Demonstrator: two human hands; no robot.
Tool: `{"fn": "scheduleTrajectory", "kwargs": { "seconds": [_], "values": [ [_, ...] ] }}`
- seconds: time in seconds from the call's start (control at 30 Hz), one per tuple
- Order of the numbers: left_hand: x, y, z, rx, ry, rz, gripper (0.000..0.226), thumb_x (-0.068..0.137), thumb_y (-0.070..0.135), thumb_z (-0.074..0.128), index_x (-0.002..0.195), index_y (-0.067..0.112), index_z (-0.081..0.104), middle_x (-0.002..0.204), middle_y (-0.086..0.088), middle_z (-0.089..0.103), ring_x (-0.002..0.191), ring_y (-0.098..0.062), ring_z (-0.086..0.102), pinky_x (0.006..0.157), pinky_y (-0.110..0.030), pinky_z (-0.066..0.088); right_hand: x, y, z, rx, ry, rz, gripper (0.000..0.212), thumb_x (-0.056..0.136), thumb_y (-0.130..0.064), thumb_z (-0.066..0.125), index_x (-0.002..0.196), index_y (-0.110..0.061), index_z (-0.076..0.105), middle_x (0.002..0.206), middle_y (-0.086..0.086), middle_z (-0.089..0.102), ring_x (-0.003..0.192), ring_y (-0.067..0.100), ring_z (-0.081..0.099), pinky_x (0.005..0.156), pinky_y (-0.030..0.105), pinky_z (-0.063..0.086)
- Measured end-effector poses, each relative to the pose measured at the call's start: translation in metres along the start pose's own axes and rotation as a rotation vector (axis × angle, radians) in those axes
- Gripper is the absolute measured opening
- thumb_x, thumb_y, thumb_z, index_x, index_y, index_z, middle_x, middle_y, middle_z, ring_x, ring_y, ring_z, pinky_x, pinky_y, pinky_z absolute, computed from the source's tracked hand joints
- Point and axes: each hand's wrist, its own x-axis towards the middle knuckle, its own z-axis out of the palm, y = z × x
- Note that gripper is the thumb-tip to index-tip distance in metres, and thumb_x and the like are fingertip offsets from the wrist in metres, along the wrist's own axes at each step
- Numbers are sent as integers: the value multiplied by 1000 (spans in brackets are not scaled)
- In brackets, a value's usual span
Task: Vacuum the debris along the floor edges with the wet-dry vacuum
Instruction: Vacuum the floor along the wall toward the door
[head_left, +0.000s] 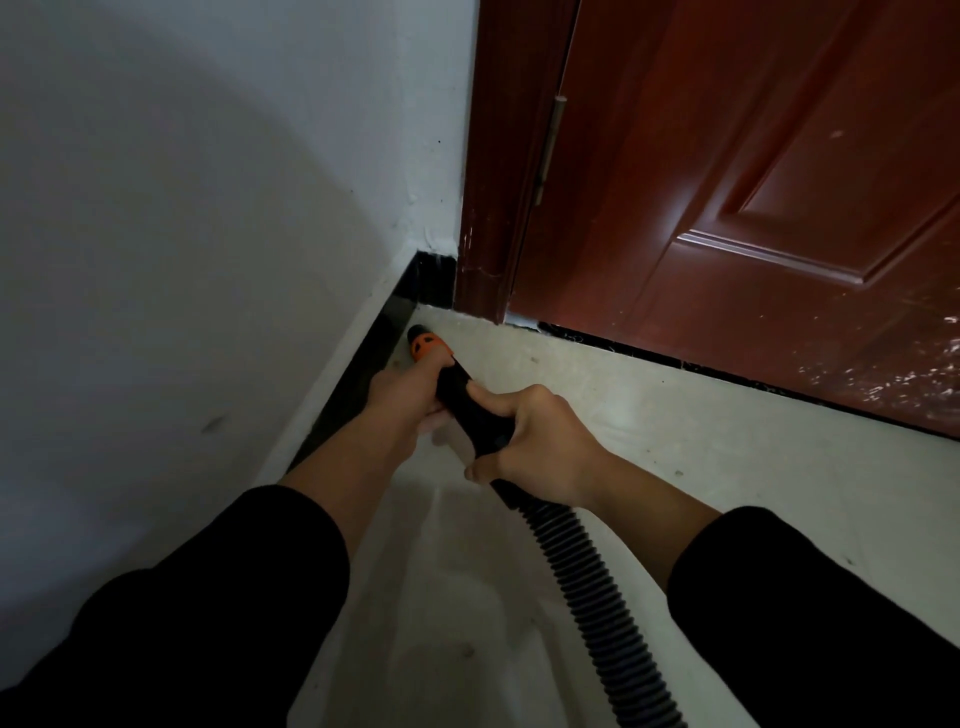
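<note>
Vacuum nozzle (427, 347) aimed into the far corner — long axis pointed away, toward the black baseboard (363, 358).

The orange collar is gripped by the left hand (402, 387); the smooth black tube is gripped by the right hand (535, 441) — ribbed hose (587, 587) trailing near over pale floor (649, 415).

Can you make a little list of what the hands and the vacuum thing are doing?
left hand: grips the nozzle near its orange tip
right hand: grips the nozzle farther back
nozzle tip: low in the corner, by the baseboard
hose: ribbed, black, runs back toward the person
door: reddish-brown, right of the corner
</note>
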Motion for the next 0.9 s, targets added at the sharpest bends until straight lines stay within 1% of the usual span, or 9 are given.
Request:
{"fn": "scheduleTrajectory", "kwargs": {
  "seconds": [0.07, 0.23, 0.43, 0.5, 0.57, 0.63, 0.73, 0.8, 0.9],
  "values": [
    [-7, -1, -1, -36, -5, -8, 33, 89, 20, 67, 111, -4, 61, 100, -16, 69, 80, -20, 69, 48, -23, 55, -3, -1, -1, -3, -12, 1, 88, 66, -19, 85, 143, -30, 44, 105, 0, 68, 91, 14, 64, 81, 27, 55],
    [-25, -8, -15, -48, -20, -41, 40, 89, 19, 66, 120, -4, 58, 96, -15, 69, 81, -20, 70, 58, -27, 59, -18, -6, 1, -3, -69, -32, 85, 67, -18, 85, 142, -31, 46, 101, -7, 68, 88, 8, 63, 72, 14, 46],
    [-49, -14, -33, -49, -31, -68, 40, 90, 19, 65, 122, -4, 58, 108, -18, 66, 90, -24, 68, 68, -33, 58, -37, -15, 5, -22, -130, -56, 85, 70, -15, 83, 143, -29, 43, 95, -13, 64, 82, 5, 61, 68, 12, 44],
    [-59, -19, -36, -43, -38, -74, 37, 91, 20, 64, 119, -2, 60, 107, -17, 67, 89, -23, 68, 64, -30, 58, -45, -15, 7, -31, -145, -63, 85, 69, -15, 83, 142, -31, 43, 97, -12, 65, 83, 5, 62, 70, 17, 50],
    [-70, -23, -39, -29, -44, -81, 31, 92, 22, 63, 115, 1, 61, 101, -14, 67, 84, -20, 67, 54, -25, 56, -53, -15, 8, -44, -157, -66, 86, 68, -16, 84, 142, -32, 44, 104, -7, 68, 88, 8, 64, 79, 26, 54],
    [-80, -27, -42, -28, -52, -93, 26, 94, 22, 61, 111, 3, 61, 96, -13, 66, 81, -18, 66, 51, -23, 55, -61, -14, 9, -46, -180, -73, 86, 67, -17, 85, 142, -33, 44, 105, -7, 69, 89, 8, 65, 81, 28, 55],
    [-94, -36, -47, -16, -62, -117, 16, 96, 21, 57, 97, 5, 61, 89, -11, 63, 80, -19, 63, 60, -26, 54, -75, -14, 12, -46, -224, -81, 87, 69, -16, 84, 143, -32, 42, 107, -8, 69, 90, 5, 64, 80, 22, 53],
    [-103, -41, -51, -7, -64, -146, 15, 96, 19, 56, 89, 7, 60, 86, -10, 62, 79, -19, 62, 66, -28, 52, -86, -15, 15, -47, -246, -83, 87, 70, -15, 82, 144, -32, 40, 109, -6, 69, 91, 7, 65, 82, 26, 54],
    [-122, -49, -55, -3, -26, -195, 22, 98, 20, 54, 102, -1, 59, 92, -13, 63, 83, -23, 64, 68, -29, 51, -105, -22, 16, -96, -272, -90, 86, 72, -14, 81, 145, -30, 39, 102, 1, 71, 82, 10, 66, 76, 31, 55]
  ]
}}
